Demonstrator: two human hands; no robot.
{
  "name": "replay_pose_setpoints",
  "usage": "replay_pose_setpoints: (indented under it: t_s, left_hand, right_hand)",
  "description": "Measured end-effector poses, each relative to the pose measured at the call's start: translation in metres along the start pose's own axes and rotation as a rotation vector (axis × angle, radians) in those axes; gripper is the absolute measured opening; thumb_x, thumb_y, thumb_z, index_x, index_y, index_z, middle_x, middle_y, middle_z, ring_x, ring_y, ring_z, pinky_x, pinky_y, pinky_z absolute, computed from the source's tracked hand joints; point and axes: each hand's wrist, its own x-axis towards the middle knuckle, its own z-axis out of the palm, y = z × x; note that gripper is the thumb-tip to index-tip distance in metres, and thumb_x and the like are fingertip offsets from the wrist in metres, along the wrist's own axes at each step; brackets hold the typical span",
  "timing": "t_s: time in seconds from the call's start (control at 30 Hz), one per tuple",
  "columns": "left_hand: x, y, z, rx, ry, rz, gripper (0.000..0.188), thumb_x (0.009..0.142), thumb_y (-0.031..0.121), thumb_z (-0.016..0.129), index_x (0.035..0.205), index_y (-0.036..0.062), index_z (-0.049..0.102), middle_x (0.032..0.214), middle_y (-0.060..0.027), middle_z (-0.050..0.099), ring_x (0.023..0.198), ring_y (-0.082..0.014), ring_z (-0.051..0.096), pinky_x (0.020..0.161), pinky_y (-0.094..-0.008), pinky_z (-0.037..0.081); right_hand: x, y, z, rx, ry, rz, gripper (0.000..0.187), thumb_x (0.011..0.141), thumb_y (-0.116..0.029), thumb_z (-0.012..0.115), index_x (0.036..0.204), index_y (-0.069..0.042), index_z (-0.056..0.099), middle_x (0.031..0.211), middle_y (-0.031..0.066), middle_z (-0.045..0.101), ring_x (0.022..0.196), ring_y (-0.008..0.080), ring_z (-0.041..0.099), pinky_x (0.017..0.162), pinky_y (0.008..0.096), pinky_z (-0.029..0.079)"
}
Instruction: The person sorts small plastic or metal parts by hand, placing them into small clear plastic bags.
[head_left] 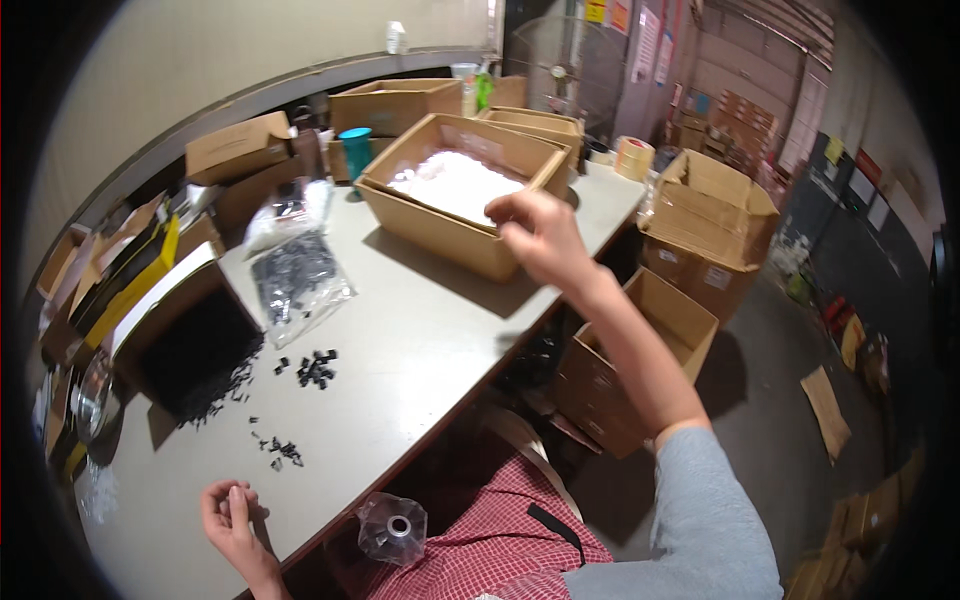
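My right hand (pixel 540 238) is raised over the near right edge of a brown cardboard box (pixel 435 232). Its fingers are curled together, and anything they hold is too small or hidden to see. White items (pixel 460 182), too bright to make out singly, fill much of that box. Low on the left, my left hand (pixel 230 520) rests at the table's near edge, thumb against bent fingers; whatever is in them is hidden. Beyond it lie small black pieces (pixel 280 452), with a second little pile of black pieces (pixel 317 370) farther off. More spill from a tipped box (pixel 165 275).
A clear bag of dark parts (pixel 298 285) lies mid-table, with a teal cup (pixel 356 150) behind. Tape rolls (pixel 633 158) sit at the far right end. Open cartons (pixel 705 215) stand right of the table. A clear plastic-wrapped ring (pixel 393 527) is by my lap.
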Motion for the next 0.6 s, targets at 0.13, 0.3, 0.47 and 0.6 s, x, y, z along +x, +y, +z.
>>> replay_pose_setpoints:
  t_s: [0.13,0.3,0.47,0.6]
  left_hand:
    - [0.0,0.005,0.003,0.13,0.076,0.068,0.01,0.107,0.015,0.064,0.112,0.0069,0.063,0.095,-0.0023,0.067,0.081,-0.0078,0.061,0.066,-0.0249,0.05]
    - [0.004,0.016,0.023,0.034,0.064,-0.015,0.01,0.106,0.01,0.061,0.115,0.0057,0.062,0.092,-0.0018,0.067,0.083,-0.0083,0.064,0.068,-0.0257,0.053]
    - [0.002,0.022,0.019,0.073,0.097,-0.022,0.017,0.105,0.007,0.061,0.122,0.0034,0.059,0.092,-0.0043,0.069,0.081,-0.0099,0.065,0.069,-0.0257,0.054]
    - [-0.004,0.022,0.01,0.161,0.207,0.034,0.023,0.103,0.007,0.063,0.125,0.0003,0.059,0.097,-0.0094,0.075,0.076,-0.0111,0.069,0.07,-0.0269,0.055]
  right_hand:
    - [0.112,0.093,0.029,-0.529,-0.127,-0.036,0.029,0.081,-0.003,0.063,0.107,0.003,0.075,0.108,0.025,0.073,0.103,0.0402,0.073,0.092,0.0466,0.058]
    - [0.173,0.163,0.034,-0.708,-0.394,0.468,0.037,0.089,-0.016,0.067,0.119,0.003,0.076,0.123,0.031,0.072,0.119,0.0436,0.07,0.103,0.0506,0.056]
    - [0.191,0.172,0.065,-0.927,-0.137,0.174,0.031,0.092,-0.027,0.072,0.102,0.001,0.077,0.11,0.0245,0.077,0.108,0.0393,0.075,0.091,0.0493,0.061]
    - [0.207,0.144,0.097,-1.061,0.126,-0.309,0.059,0.096,-0.06,0.067,0.097,-0.002,0.076,0.091,0.0171,0.073,0.083,0.0364,0.073,0.071,0.0471,0.058]
